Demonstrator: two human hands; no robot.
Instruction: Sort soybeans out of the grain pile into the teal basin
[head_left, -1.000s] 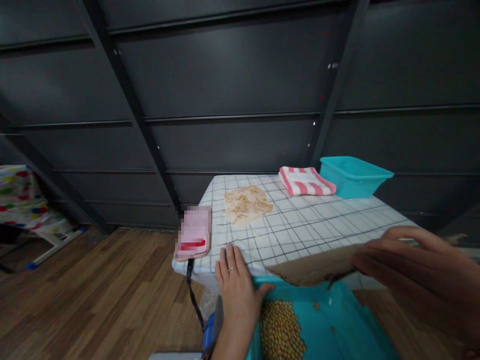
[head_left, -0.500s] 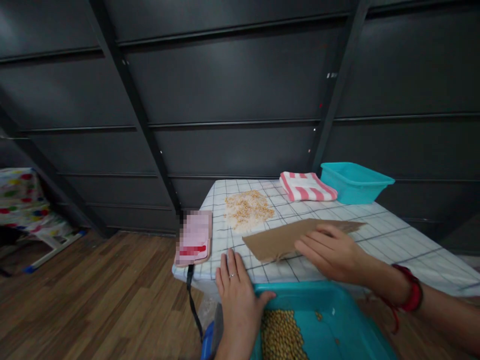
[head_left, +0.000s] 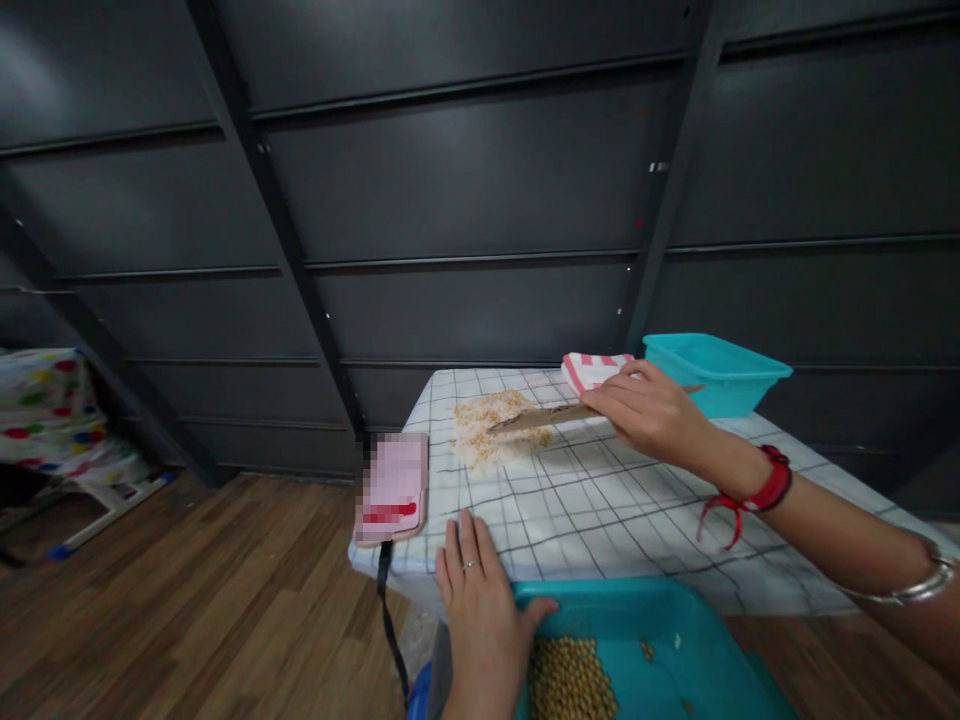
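My right hand (head_left: 641,405) grips a strip of brown cardboard (head_left: 544,416), now seen nearly edge-on above the table. Its left end reaches over a spread of yellow kernels and white grains (head_left: 487,455) on the checked cloth (head_left: 555,515). My left hand (head_left: 481,610) lies with fingers stretched out on the table's front edge, its thumb over the rim of a teal tub (head_left: 637,592). Inside the tub, a heap of yellowish-brown beans (head_left: 571,680) sits at the left, with a few stray ones farther right.
A pink-and-white striped towel (head_left: 589,372) and a second teal tub (head_left: 716,375) stand at the back right. A pink phone (head_left: 394,485) with a black strap lies on the left edge. Dark metal panels (head_left: 465,180) rise behind the table.
My right hand has lifted the cardboard and carried it away from me, toward the grains, turning it edge-on. The left hand has stayed at the tub's rim.
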